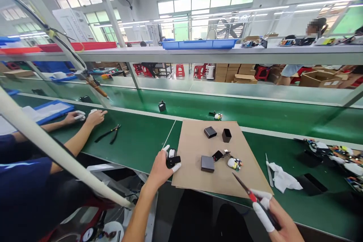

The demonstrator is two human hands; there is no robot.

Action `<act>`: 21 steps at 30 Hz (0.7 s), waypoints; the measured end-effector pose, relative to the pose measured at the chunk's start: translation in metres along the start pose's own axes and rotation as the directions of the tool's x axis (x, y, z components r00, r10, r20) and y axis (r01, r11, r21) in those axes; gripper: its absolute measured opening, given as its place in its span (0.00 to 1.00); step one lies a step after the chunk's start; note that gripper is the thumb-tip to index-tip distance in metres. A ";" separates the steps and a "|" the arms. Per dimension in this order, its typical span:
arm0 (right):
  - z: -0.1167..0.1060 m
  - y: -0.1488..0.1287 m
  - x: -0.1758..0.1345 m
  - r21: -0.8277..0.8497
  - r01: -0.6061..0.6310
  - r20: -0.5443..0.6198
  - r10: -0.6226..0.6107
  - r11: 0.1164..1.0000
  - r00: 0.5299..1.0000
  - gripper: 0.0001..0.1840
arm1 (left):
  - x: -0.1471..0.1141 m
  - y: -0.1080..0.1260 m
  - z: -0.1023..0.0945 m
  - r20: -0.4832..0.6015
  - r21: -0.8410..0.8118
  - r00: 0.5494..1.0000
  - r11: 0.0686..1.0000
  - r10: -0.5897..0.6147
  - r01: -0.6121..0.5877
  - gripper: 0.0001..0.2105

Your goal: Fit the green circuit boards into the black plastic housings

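Observation:
My left hand point(158, 169), with white finger covers, is closed on a small black plastic part point(173, 161) at the left edge of a brown cardboard sheet point(193, 136). In my right hand point(279, 217), also with white finger covers, are pointed tweezers point(244, 186) with a red section. Their tip is over the sheet, just below a small circuit board with a white blob point(234, 163). A dark grey casing point(207, 163) lies left of that board, touching or close to a black piece point(217, 155). Farther back are another grey casing point(210, 132) and an upright, open-topped black casing point(227, 135).
On the right lie a white cloth point(282, 177), a thin metal tool point(269, 170) and several circuit boards point(326, 147). Pliers point(109, 134) lie left, near a co-worker's hands point(95, 118). A white pole point(56, 151) slants across the left. A shelf point(147, 53) spans above the bench.

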State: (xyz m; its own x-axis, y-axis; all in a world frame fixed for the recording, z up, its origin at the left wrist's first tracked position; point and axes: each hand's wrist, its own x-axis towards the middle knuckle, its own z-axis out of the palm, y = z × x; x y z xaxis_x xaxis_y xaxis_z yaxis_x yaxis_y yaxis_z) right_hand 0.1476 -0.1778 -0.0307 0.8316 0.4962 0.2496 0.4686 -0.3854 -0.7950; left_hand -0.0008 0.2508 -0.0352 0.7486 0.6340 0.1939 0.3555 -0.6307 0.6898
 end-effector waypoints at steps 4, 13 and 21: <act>0.018 0.020 0.039 -0.056 0.033 -0.163 -0.042 0.998 0.986 0.18 | -0.036 0.016 -0.029 -0.075 -0.057 0.997 0.998 0.001 -0.005 0.42; 0.049 0.040 0.086 -0.040 0.084 -0.453 -0.093 0.996 0.887 0.21 | 0.174 0.168 0.038 0.104 -0.017 0.977 0.983 0.186 -0.185 0.10; 0.050 0.063 0.087 -0.105 0.060 -0.427 -0.100 0.993 0.899 0.15 | 0.300 0.193 0.176 0.251 0.238 0.967 0.966 0.042 -0.104 0.21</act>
State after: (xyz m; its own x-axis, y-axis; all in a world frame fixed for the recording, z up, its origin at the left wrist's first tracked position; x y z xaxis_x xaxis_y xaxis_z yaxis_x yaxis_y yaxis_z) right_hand 0.2345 -0.1196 -0.0866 0.8281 0.1525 0.5395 0.5465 -0.4344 -0.7160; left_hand 0.3908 0.2401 0.0336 0.8796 0.4739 0.0415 0.3984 -0.7814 0.4802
